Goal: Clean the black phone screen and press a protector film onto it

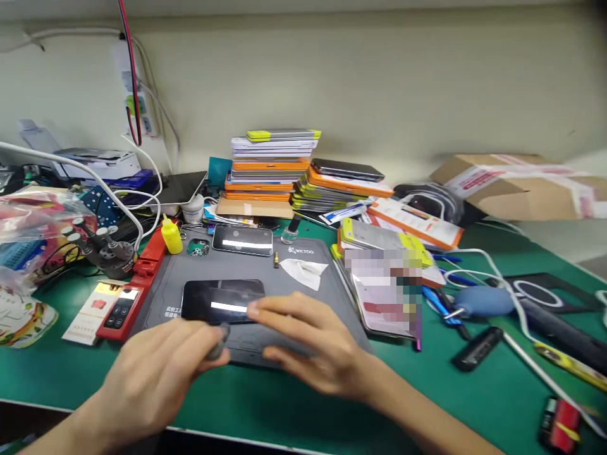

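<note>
Left hand (147, 379): curled shut around a small dark tool (217, 344), blurred, at the near edge of the phone.
Right hand (308, 341): fingers spread and flat, fingertips touching the phone's near right corner.
Phone (220, 300): screen up, lying on the grey mat (308, 303).
Farther on the mat: second phone (243, 240), white cloth (303, 272), yellow bottle (171, 235) at the far left corner.
Behind: stacked boxes (270, 164) by the wall.

A stack of flat boxes (270, 165) stands on the green table (497, 392); left of it a yellow bottle (171, 236), right a taped cardboard box (516, 186), before it a white cloth (303, 272).
</note>
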The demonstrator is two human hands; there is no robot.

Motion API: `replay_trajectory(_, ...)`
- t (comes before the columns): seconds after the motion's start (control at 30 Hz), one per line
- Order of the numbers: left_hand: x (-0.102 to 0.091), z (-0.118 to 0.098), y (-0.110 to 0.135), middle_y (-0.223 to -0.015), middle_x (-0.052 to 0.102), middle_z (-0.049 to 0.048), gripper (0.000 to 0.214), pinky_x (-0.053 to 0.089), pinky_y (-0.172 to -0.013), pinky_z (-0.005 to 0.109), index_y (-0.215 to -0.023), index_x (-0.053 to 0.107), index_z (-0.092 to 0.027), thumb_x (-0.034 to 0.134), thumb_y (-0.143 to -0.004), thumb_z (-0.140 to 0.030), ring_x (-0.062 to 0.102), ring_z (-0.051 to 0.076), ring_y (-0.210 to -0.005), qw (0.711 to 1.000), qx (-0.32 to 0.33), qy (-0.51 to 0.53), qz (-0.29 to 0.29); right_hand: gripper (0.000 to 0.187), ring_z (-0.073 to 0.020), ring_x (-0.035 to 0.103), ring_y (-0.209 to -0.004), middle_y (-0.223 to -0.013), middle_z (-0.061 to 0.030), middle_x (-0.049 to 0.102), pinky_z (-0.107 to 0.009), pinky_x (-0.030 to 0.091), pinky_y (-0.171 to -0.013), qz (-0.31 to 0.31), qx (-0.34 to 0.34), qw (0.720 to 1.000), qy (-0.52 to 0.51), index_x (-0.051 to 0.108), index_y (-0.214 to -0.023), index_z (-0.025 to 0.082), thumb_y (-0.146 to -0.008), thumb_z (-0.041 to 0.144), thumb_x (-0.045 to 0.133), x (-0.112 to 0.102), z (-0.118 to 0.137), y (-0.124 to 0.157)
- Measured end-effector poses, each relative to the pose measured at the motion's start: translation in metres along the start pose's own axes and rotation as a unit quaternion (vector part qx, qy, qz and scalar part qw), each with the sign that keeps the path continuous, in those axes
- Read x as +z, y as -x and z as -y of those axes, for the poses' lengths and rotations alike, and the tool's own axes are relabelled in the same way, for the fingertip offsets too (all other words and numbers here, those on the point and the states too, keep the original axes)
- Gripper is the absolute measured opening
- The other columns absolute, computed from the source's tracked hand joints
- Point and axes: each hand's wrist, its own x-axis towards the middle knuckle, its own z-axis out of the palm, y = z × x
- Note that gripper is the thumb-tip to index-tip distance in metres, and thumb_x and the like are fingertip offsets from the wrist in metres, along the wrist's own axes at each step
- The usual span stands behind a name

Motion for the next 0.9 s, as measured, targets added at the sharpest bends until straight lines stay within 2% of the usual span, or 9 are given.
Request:
replay_trajectory(0.07,0.022,-0.006,-0.031,-0.091,0.075,-0.0010,0.011,0.055,-0.069,0.022,-0.123,0.058,-0.023,0.051,-0.114,-0.024,0.073,0.012,-0.075,0.996,0.057,0.070,0.017,0.032,-0.0196,0.078,-0.099,-0.115,-0.0102,0.081,-0.032,0.064,-0.082,-0.026,0.031,0.998,-0.049,0.067,-0.140,0.020,-0.109,0.028,0.066,0.003,0.009,-0.002)
replay_trajectory(0.2,0.048,-0.004,-0.078,-0.095,0.073,-0.0035,0.011,0.051,-0.063,0.019,-0.122,0.053,-0.026,0.045,-0.117,-0.033,0.070,0.009,-0.071,0.981,0.026,0.190,0.034,0.020,-0.0161,0.072,-0.077,-0.106,-0.0069,0.080,-0.029,0.058,-0.061,-0.091,0.147,0.981,-0.093,0.073,-0.122,0.024,-0.104,0.031,0.075,0.003,0.004,-0.002)
replay_trajectory(0.37,0.075,0.007,-0.092,-0.111,0.075,0.0029,0.026,0.058,-0.086,0.028,-0.132,0.060,-0.027,0.047,-0.116,-0.043,0.074,0.017,-0.097,0.969,0.015,0.221,0.112,0.025,-0.0148,0.069,-0.063,-0.080,-0.0006,0.074,-0.028,0.059,-0.059,-0.097,0.253,0.953,-0.136,0.073,-0.104,0.023,-0.105,0.049,0.072,-0.009,-0.021,-0.003)
replay_trajectory(0.47,0.089,0.016,-0.081,-0.138,0.069,0.0176,0.076,0.057,-0.104,0.048,-0.158,0.046,-0.021,0.064,-0.101,-0.068,0.068,0.033,-0.125,0.980,-0.018,0.144,0.139,0.029,-0.0141,0.072,-0.067,-0.101,-0.0052,0.078,-0.027,0.060,-0.057,-0.130,0.325,0.925,-0.149,0.066,-0.116,0.022,-0.111,0.051,0.059,-0.010,-0.041,-0.001)
replay_trajectory(0.5,0.093,0.019,-0.074,-0.148,0.063,0.0243,0.102,0.055,-0.105,0.056,-0.164,0.039,-0.016,0.067,-0.091,-0.082,0.062,0.042,-0.133,0.985,-0.018,0.064,0.160,0.032,-0.0137,0.072,-0.066,-0.106,-0.0062,0.078,-0.027,0.060,-0.055,-0.143,0.344,0.916,-0.149,0.062,-0.121,0.022,-0.112,0.052,0.053,-0.008,-0.048,0.000)
replay_trajectory(0.53,0.095,0.021,-0.068,-0.148,0.061,0.0301,0.112,0.054,-0.103,0.063,-0.164,0.042,-0.011,0.072,-0.085,-0.084,0.060,0.049,-0.134,0.984,-0.022,0.030,0.175,0.035,-0.0132,0.071,-0.063,-0.105,-0.0059,0.077,-0.026,0.059,-0.053,-0.152,0.360,0.909,-0.147,0.058,-0.127,0.022,-0.114,0.053,0.049,-0.007,-0.054,0.001)
replay_trajectory(0.67,0.097,0.027,-0.049,-0.125,0.071,0.0244,0.083,0.060,-0.090,0.058,-0.162,0.049,-0.011,0.070,-0.099,-0.061,0.070,0.043,-0.109,0.982,-0.004,0.002,0.191,0.049,-0.0129,0.065,-0.057,-0.098,-0.0031,0.074,-0.027,0.058,-0.050,-0.160,0.385,0.903,-0.108,0.048,-0.152,0.022,-0.114,0.053,0.044,0.005,-0.062,0.007)
replay_trajectory(0.73,0.092,0.029,-0.050,-0.130,0.069,0.0230,0.088,0.061,-0.094,0.057,-0.168,0.041,-0.014,0.071,-0.099,-0.060,0.069,0.041,-0.114,0.984,0.011,0.008,0.177,0.051,-0.0147,0.067,-0.065,-0.105,-0.0055,0.074,-0.031,0.062,-0.060,-0.156,0.372,0.912,-0.073,0.047,-0.156,0.024,-0.113,0.050,0.047,0.011,-0.058,0.010)
replay_trajectory(0.9,0.067,0.025,-0.064,-0.141,0.056,0.0169,0.095,0.063,-0.104,0.048,-0.173,0.025,-0.027,0.071,-0.098,-0.064,0.065,0.033,-0.128,0.993,-0.021,0.108,0.050,0.053,-0.0199,0.070,-0.078,-0.116,-0.0100,0.074,-0.041,0.064,-0.081,-0.131,0.314,0.940,-0.017,0.050,-0.155,0.025,-0.106,0.045,0.058,0.019,-0.051,0.016)
